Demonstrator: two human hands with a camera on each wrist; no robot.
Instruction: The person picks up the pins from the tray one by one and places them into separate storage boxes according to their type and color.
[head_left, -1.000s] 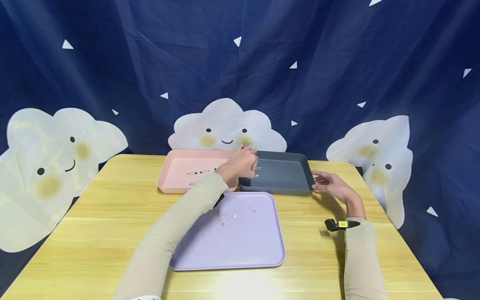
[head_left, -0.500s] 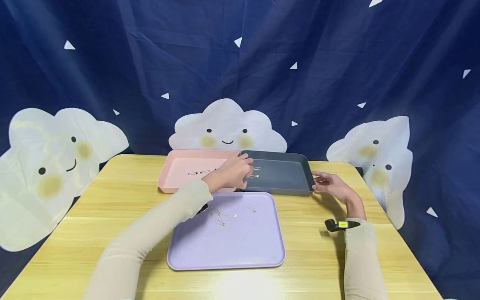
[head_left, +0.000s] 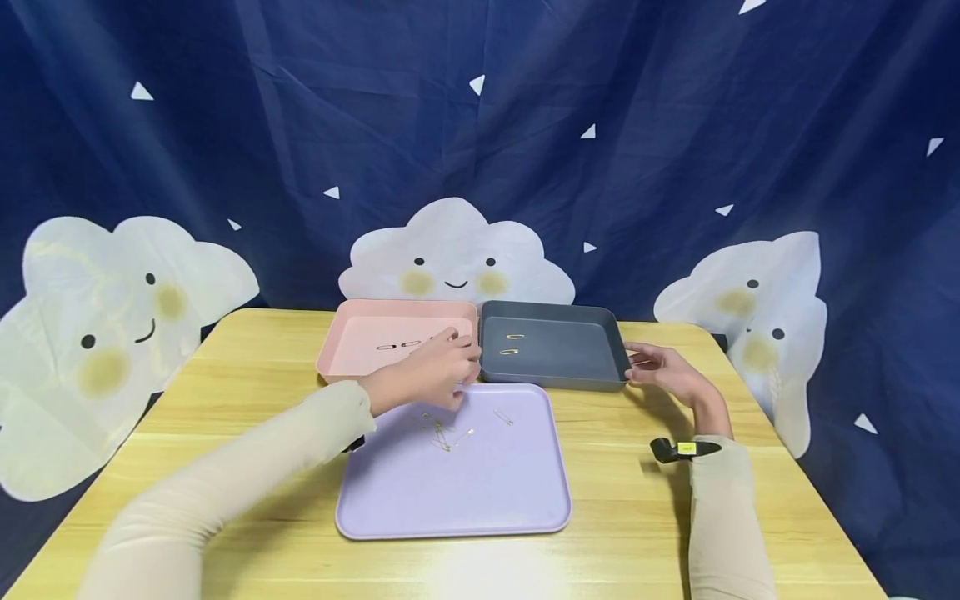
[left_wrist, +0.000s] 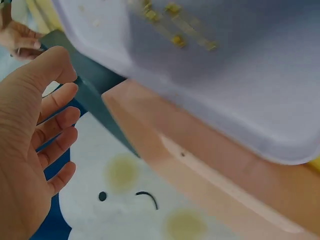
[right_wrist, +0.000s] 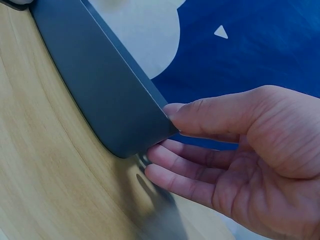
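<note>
Nearest me on the wooden table [head_left: 225, 400], the flat lilac plastic tray [head_left: 480, 492] carries a loose cluster of gold safety pins [head_left: 442, 433], their long axes crossing, most slanting left to right. My left hand [head_left: 431, 375] hovers just above them, fingers relaxed and slightly curled, holding nothing. Beyond, my right hand [head_left: 663, 371] touches the right corner of the dark grey plastic tray [head_left: 562, 367], thumb on the rim, fingers loosely extended. A second ago my left hand was over the grey tray; it has drawn back.
</note>
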